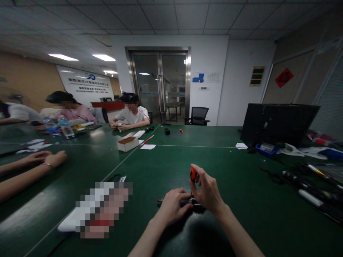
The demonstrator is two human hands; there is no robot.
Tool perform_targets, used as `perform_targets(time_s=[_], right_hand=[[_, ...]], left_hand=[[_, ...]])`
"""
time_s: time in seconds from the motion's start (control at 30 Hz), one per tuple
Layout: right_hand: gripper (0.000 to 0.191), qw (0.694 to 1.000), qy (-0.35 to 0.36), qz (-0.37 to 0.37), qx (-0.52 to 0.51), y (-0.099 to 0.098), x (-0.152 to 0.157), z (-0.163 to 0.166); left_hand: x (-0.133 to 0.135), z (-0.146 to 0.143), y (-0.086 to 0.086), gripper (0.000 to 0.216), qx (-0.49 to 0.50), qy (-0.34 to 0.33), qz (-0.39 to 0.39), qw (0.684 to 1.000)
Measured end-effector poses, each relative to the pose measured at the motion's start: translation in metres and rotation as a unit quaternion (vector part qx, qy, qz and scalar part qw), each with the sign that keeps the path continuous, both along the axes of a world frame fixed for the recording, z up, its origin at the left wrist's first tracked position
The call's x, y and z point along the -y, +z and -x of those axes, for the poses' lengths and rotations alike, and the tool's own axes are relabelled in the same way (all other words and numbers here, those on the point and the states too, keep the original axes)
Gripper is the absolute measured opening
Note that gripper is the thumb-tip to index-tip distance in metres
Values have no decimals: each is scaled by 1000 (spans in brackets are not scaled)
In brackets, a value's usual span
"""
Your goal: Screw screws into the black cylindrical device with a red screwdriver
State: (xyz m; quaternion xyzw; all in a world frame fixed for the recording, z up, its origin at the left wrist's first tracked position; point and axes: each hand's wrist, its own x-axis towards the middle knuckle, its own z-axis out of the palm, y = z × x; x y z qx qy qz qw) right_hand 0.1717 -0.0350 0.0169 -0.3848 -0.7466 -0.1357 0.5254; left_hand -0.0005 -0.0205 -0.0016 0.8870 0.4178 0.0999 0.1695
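1. Steadying a slim dark device [197, 207] at 6 o'clock in the view, over the smooth green bench [241, 171], with the left hand [174, 207] curled across and holding it; judging by the glints, touching hard metal or plastic.
2. Grasping an orange-and-black screwdriver [193, 174] by its bulbous handle in the right hand [207, 189], standing it nearly upright, aiming its thin shaft down at the device.
3. Working partway through, by the look of it: having tool and device together, showing no plainly finished or separated part, leaving the amount remaining impossible to tell.
4. Having, clockwise from the device, a flat pale slab [80, 210], partly pixelated, lying at 9 o'clock, and glossy black cables [302, 185] tangling at 3.
5. Facing a co-worker's hands [55, 159] well apart at 10, a shallow blue tray [268, 149] at 2, and a crisp-edged white cardboard box [128, 145] at 11.
6. Looking farther, spotting clear plastic bottles [65, 126] at 10, a small orange driver [182, 131] at 12 near a squarish black block [167, 131], and a boxy black case [276, 123] at 2.
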Motion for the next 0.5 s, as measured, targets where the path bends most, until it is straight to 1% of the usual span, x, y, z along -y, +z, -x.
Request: perform_targets(time_s=[0.13, 0.37, 0.5], right_hand=[[42, 1000, -1, -12, 12, 0, -1, -1], [47, 1000, 4, 2, 13, 3, 3, 1], [43, 1000, -3, -12, 14, 1, 0, 0]], left_hand=[[-1, 0, -3, 18, 2, 2, -3, 1000], [-1, 1, -3, 19, 9, -9, -3, 1000], [-1, 1, -3, 18, 4, -6, -8, 1000]])
